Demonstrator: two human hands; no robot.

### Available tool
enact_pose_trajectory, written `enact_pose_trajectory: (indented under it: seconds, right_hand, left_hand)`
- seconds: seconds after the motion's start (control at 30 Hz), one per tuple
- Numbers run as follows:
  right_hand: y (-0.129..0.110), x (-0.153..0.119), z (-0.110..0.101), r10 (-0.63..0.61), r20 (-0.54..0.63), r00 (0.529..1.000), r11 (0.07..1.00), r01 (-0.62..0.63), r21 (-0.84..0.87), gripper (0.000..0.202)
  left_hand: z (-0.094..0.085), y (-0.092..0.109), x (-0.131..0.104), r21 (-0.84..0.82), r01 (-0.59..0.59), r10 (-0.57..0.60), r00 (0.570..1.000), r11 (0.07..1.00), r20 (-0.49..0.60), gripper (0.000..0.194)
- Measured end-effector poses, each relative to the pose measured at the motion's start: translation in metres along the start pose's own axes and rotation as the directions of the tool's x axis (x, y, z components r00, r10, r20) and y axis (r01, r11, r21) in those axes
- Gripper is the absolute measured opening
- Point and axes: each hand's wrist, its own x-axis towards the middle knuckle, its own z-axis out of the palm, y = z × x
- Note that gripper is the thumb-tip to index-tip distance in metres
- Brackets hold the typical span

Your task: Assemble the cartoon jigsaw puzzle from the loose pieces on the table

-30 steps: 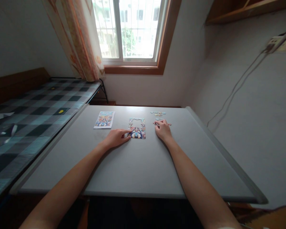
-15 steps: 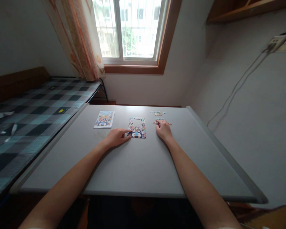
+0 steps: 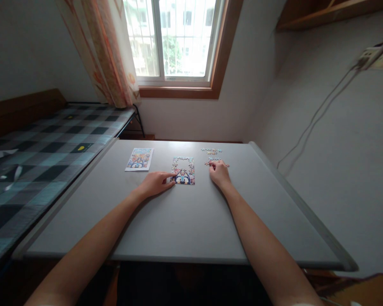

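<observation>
A partly assembled jigsaw puzzle [image 3: 187,179] lies flat on the grey table, with a gap in its upper middle where the tabletop shows. My left hand [image 3: 155,183] rests at its lower left edge, fingers stretched out and the index fingertip and thumb touching it. To the right, my right hand [image 3: 219,171] is over a row of loose puzzle pieces [image 3: 226,165], its fingers curled and pinched at a small piece, mostly hidden by the fingertips. Farther back lies another group of loose pieces [image 3: 212,151]. A printed reference picture [image 3: 139,160] sits left of the puzzle.
The grey table [image 3: 178,229] has raised edges on its left and right sides. A bed with a checked cover [image 3: 51,148] stands along the left. Ahead are a window [image 3: 175,42] and a curtain [image 3: 107,55]; a cable [image 3: 315,114] hangs on the right wall.
Hardly anything differs. My right hand has shifted very slightly at the loose pieces; my left hand stays at the puzzle's edge.
</observation>
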Motion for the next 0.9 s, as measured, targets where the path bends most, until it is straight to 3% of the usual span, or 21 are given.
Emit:
enact_pose_trajectory:
  seconds: [0.9]
  right_hand:
    - [-0.0009,-0.0007,-0.0015,-0.027,-0.008,1.0,0.999,0.027,0.032,0.029]
  left_hand:
    - [0.0014,-0.0011,-0.0002,-0.002,-0.01,0.01,1.0,1.0,-0.007,0.04]
